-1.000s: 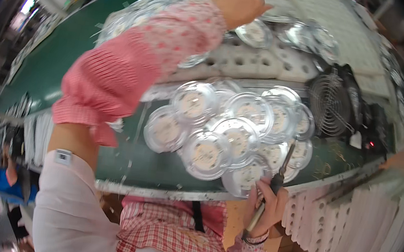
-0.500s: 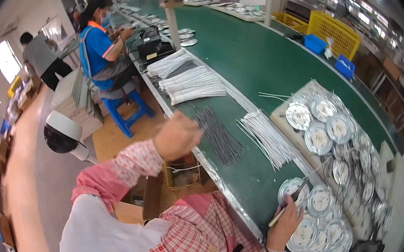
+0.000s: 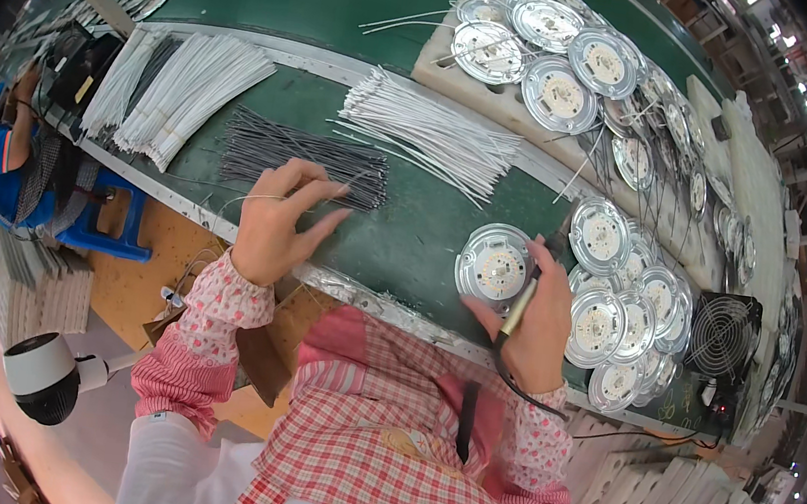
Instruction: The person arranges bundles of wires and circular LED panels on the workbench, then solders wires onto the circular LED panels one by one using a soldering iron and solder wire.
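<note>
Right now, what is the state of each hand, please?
Left hand: pinching a thin wire at the pile of dark wires.
Right hand: closed around a pen-shaped tool, beside a round disc.

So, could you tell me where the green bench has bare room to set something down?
Bare green mat lies between the dark wire bundle, white wire bundle and round silver lamp disc. The right side is crowded with stacked discs.
</note>
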A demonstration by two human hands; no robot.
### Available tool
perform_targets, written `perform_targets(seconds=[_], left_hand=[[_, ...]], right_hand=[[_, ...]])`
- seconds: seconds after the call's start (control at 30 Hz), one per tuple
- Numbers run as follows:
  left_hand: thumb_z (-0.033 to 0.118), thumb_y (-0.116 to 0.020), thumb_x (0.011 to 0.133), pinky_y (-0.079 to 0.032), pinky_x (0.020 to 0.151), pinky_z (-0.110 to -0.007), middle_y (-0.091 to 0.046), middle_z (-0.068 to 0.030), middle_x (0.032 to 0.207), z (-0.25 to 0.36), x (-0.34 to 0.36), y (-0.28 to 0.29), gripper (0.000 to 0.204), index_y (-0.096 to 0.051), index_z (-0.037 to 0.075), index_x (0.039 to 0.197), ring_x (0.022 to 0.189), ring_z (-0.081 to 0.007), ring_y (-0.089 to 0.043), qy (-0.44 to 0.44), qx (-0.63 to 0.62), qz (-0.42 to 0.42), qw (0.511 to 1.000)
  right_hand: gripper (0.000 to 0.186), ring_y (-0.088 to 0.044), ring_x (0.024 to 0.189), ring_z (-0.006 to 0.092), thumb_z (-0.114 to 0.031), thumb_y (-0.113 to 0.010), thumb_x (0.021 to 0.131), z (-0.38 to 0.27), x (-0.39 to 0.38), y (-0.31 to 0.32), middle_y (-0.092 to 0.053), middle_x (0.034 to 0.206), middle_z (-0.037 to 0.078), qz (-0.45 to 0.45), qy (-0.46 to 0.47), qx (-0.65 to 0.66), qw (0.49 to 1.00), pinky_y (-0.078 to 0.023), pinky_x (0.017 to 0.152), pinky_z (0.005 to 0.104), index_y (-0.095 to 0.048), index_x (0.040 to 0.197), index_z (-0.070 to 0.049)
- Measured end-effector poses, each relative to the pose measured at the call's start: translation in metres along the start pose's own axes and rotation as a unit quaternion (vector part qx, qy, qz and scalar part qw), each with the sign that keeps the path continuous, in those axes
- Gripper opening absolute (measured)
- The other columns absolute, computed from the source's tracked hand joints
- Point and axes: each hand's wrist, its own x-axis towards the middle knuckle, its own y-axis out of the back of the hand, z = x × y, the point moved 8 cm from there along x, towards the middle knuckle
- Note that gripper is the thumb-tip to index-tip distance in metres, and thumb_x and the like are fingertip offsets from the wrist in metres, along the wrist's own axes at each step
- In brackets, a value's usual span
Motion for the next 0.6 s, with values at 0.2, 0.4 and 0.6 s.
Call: perform_targets(seconds=[0.2,0.4,0.6], left_hand=[[0.009,-0.078,0.074,-0.039,0.075,-0.038,-0.061,-0.0031,0.093,0.016,0.014,-0.019,0.026,-0.068,0.011,0.098,0.085,-0.0238,-0.058,-0.101,0.098,-0.053,0.989],[0.011,-0.079,0.075,-0.041,0.083,-0.035,-0.07,-0.0006,0.098,0.013,0.026,-0.015,0.014,-0.076,0.012,0.089,0.093,-0.0204,-0.062,-0.068,0.025,-0.067,0.995],[0.002,-0.075,0.08,-0.045,0.087,-0.032,-0.072,-0.0051,0.106,-0.002,0.034,-0.021,0.02,-0.078,0.01,0.098,0.098,-0.0211,-0.065,-0.035,-0.073,-0.029,0.996]], right_hand=[[0.094,-0.052,0.121,0.0421,-0.026,-0.09,0.065,0.002,0.001,-0.018,-0.053,0.135,0.023,-0.078,-0.027,-0.042,0.996,-0.043,0.101,0.0457,-0.04,0.141,-0.004],[0.092,-0.05,0.118,0.0434,-0.023,-0.09,0.064,0.011,-0.007,-0.008,-0.051,0.131,0.024,-0.059,-0.014,0.052,0.997,-0.042,0.099,0.0474,-0.041,0.14,-0.006],[0.091,-0.052,0.123,0.0349,-0.018,-0.091,0.066,0.017,-0.016,-0.002,-0.052,0.135,0.02,-0.027,-0.027,0.204,0.978,-0.042,0.104,0.0407,-0.041,0.14,-0.003]])
